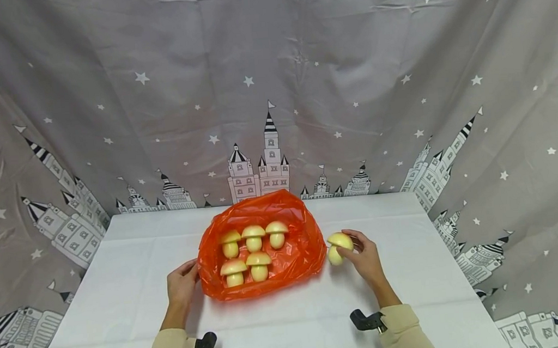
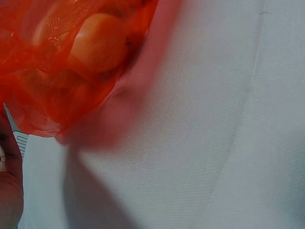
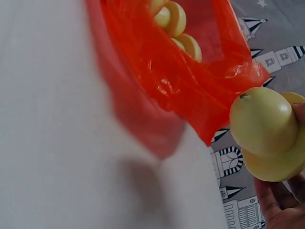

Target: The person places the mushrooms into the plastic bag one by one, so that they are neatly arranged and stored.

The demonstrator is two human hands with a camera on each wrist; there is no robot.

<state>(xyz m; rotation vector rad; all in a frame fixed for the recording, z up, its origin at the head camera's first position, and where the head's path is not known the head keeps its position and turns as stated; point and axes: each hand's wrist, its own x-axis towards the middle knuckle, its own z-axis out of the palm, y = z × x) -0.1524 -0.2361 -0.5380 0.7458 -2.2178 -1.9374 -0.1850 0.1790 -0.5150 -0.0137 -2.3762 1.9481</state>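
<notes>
A red plastic bag point(image 1: 287, 274) lies with its mouth spread open on the white table. Inside it sit several pale yellow mushrooms point(image 1: 259, 265) with round caps and thick stems, in two rows. My left hand point(image 1: 180, 285) holds the bag's left edge, its fingertips partly hidden by the plastic. To the right of the bag, my right hand point(image 1: 366, 260) grips another yellow mushroom point(image 1: 339, 240) by its cap, between thumb and fingers. In the right wrist view that mushroom's stem point(image 3: 262, 119) points toward the camera, close beside the bag's edge.
A white cloth covers the table point(image 1: 292, 337). Behind and around it hangs a grey curtain point(image 1: 269, 49) printed with stars and castles. Black straps with short mounts point(image 1: 364, 320) sit at both wrists.
</notes>
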